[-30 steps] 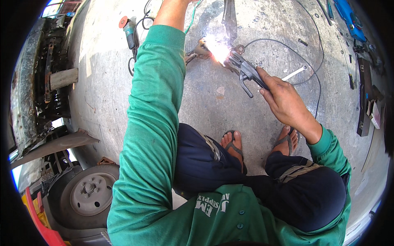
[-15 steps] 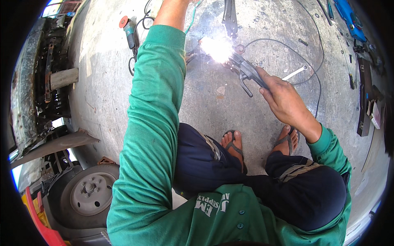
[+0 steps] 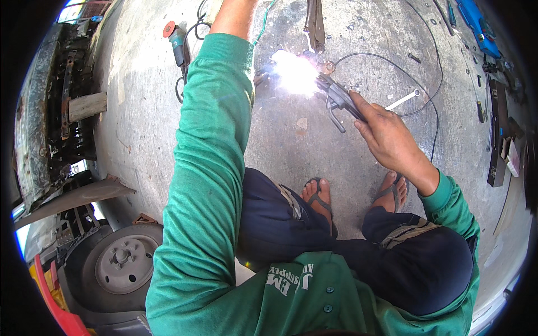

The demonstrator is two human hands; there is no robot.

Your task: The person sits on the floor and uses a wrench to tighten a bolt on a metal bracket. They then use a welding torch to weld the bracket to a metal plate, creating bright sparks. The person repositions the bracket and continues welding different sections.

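Observation:
My right hand [image 3: 388, 133] is closed round the black handle of a welding electrode holder [image 3: 341, 96], whose curved lever hangs below it. A brilliant white arc [image 3: 295, 74] burns at the holder's far end, and its glare hides the electrode tip and the workpiece. My left forearm [image 3: 218, 123], in a green sleeve, reaches up past the top edge, so the left hand is out of view. Beyond the arc lies a dark, jointed metal tool like pliers [image 3: 315, 28]. A small rusty ring [image 3: 328, 67] is just right of the glare.
An angle grinder [image 3: 177, 46] lies at the far left of the concrete floor, its cord beside it. A combination wrench [image 3: 404, 99] and a looping black cable [image 3: 434, 120] are right of my hand. Wheel [image 3: 123, 263] and wooden block [image 3: 88, 106] stand left; a blue tool [image 3: 476, 28] lies far right.
The glare has shifted slightly, with its brightest part a little lower and to the right. My right hand and the electrode holder have barely moved.

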